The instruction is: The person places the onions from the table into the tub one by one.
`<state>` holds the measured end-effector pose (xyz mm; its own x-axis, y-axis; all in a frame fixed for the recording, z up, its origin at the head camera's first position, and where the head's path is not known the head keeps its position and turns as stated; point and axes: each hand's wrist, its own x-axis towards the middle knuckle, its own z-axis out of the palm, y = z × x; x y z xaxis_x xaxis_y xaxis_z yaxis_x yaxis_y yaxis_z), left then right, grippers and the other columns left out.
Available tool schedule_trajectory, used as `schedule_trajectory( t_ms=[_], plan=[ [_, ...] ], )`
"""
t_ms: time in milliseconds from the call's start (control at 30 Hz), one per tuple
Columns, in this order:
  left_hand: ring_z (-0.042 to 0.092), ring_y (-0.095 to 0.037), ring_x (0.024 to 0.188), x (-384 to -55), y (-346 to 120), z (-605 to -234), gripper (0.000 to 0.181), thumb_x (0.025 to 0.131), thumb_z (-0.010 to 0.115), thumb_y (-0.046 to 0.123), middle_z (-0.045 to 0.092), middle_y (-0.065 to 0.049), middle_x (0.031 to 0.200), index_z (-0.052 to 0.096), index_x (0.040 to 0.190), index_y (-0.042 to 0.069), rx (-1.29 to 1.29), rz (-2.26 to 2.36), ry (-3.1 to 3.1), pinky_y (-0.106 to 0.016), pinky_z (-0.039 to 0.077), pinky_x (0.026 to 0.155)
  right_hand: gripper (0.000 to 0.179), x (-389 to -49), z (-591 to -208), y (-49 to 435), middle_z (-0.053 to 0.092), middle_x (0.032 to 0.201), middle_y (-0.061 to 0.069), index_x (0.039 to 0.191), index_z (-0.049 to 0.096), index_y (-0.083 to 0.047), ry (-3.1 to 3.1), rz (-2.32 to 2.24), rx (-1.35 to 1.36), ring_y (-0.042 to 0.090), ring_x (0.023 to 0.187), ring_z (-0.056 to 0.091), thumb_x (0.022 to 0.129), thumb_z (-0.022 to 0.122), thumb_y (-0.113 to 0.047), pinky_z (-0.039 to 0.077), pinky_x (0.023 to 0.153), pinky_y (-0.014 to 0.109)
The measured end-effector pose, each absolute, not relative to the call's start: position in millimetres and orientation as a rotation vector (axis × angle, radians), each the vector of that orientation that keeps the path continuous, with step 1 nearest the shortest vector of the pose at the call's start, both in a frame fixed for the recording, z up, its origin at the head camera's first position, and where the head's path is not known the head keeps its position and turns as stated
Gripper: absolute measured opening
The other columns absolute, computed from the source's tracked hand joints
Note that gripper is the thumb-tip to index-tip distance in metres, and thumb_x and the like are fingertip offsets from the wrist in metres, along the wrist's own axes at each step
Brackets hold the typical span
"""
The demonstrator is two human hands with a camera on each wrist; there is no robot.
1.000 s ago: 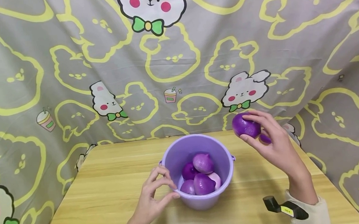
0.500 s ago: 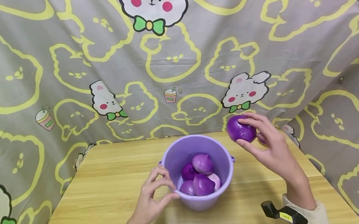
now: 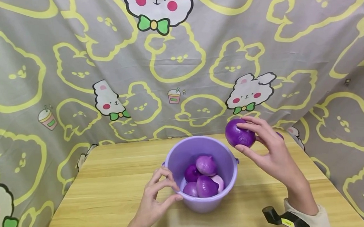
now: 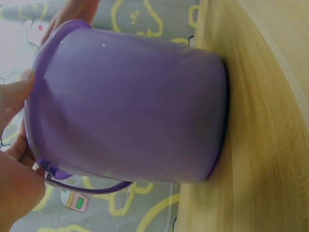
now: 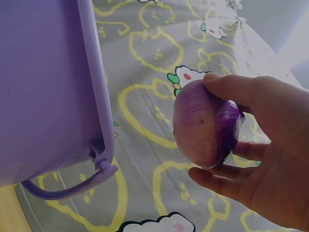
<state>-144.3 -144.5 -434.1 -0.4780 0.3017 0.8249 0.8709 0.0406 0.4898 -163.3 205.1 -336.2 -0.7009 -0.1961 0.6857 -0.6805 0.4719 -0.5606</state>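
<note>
My left hand (image 3: 156,194) pinches the near left rim of a light purple bucket (image 3: 203,205) between thumb and fingers. The bucket stands upright on the table, and the left wrist view shows its outer wall (image 4: 130,106). Inside lie several purple onions (image 3: 207,186), one of them paler pink (image 3: 219,183). To the right of the bucket and above the table, my right hand (image 3: 272,150) holds a purple onion (image 3: 239,134) between thumb and fingers. In the right wrist view this onion (image 5: 205,126) is beside the bucket's rim.
Another purple item (image 3: 279,135) shows partly behind the right hand; most of it is hidden. The wooden table (image 3: 112,182) ends at a grey patterned curtain (image 3: 195,73) behind and at both sides. A thin handle (image 5: 72,189) hangs from the bucket's side.
My right hand has moved left and slightly down with the onion, closer to the bucket. The left hand keeps its hold on the rim, and the bucket's contents look the same.
</note>
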Motion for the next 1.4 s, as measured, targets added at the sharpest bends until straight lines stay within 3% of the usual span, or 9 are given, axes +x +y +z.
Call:
schedule_trajectory(
  t_ms=[400,633,1400],
  plan=[
    [0.052,-0.028,0.112,-144.5,-144.6,-434.1,0.019,0.081,0.086,0.010,0.056,-0.007,0.099,0.070,0.091,0.009,-1.177,-1.445,-1.812,-0.042,0.030,0.120,0.070,-160.6,-334.2,193.1,0.048,0.151,0.004,0.138,0.063,-0.015,-2.184,1.143,0.801,0.025,0.134,0.051,0.076,0.087,0.006,0.051,0.100,0.023],
    [0.051,-0.028,0.110,-144.1,-143.4,-431.2,0.018,0.082,0.085,0.010,0.055,-0.007,0.098,0.069,0.091,0.010,-1.177,-1.439,-1.809,-0.042,0.031,0.119,0.067,-160.3,-336.8,186.9,0.046,0.152,-0.001,0.138,0.063,-0.021,-2.243,1.168,0.775,0.020,0.136,0.050,0.079,0.086,0.002,0.050,0.102,0.022],
    [0.052,-0.027,0.110,-145.6,-144.6,-435.4,0.019,0.081,0.085,0.009,0.055,-0.007,0.098,0.070,0.091,0.010,-1.177,-1.456,-1.811,-0.044,0.028,0.122,0.065,-159.0,-340.3,169.8,0.047,0.151,0.001,0.136,0.065,-0.020,-2.218,1.131,0.886,0.027,0.144,0.041,0.078,0.089,-0.004,0.046,0.107,0.021]
  ],
)
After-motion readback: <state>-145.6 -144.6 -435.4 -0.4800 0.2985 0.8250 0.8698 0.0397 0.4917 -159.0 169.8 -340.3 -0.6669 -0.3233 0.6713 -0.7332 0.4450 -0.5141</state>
